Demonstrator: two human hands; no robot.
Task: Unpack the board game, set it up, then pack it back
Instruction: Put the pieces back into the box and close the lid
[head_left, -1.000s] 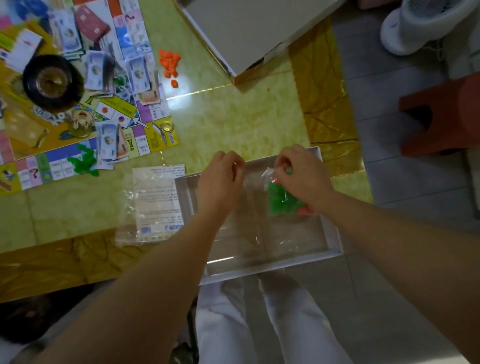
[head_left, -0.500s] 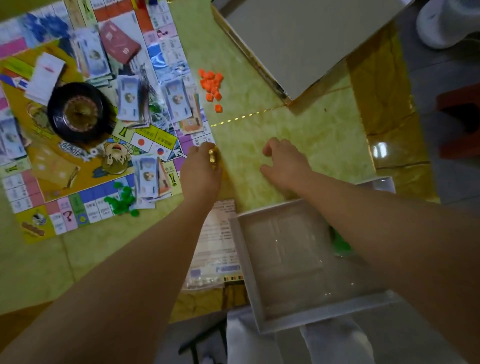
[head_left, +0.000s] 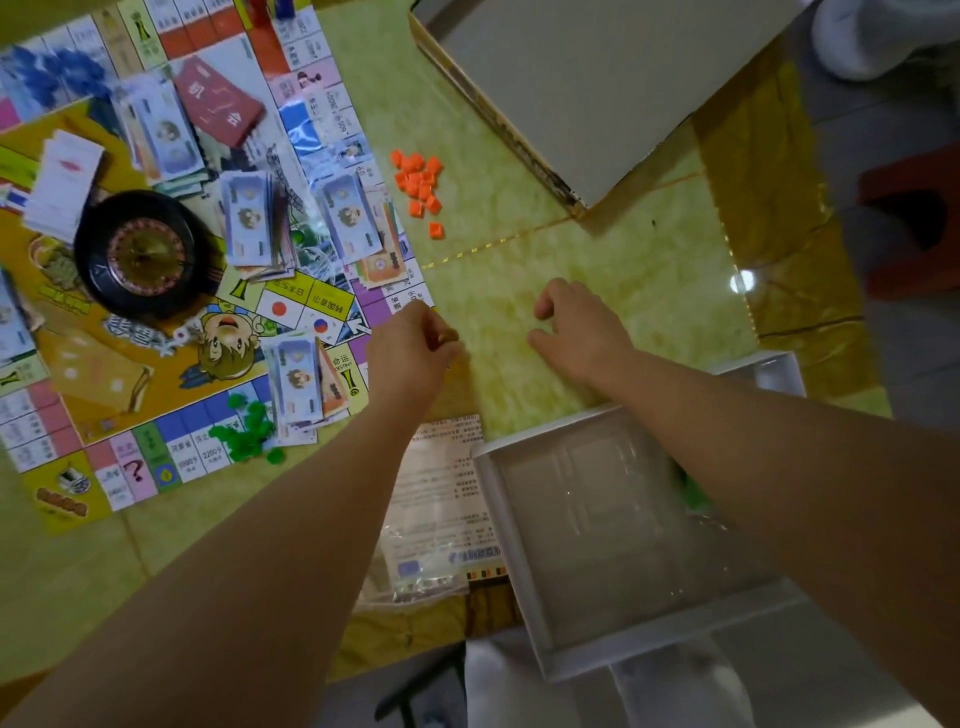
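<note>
Flat printed game board (head_left: 130, 364) covers the table's (head_left: 597, 260) left side, with a round black roulette wheel (head_left: 137, 254) on it. Left hand (head_left: 415, 348) at the board's near-right corner, fingers curled, contents unclear. Right hand (head_left: 576, 332) loosely curled on the glossy green top, empty.

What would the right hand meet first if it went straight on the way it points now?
Probably the orange pieces. The right hand points toward the picture's upper left over bare table, and the lowest one lies roughly in that line; height is unclear.
</note>
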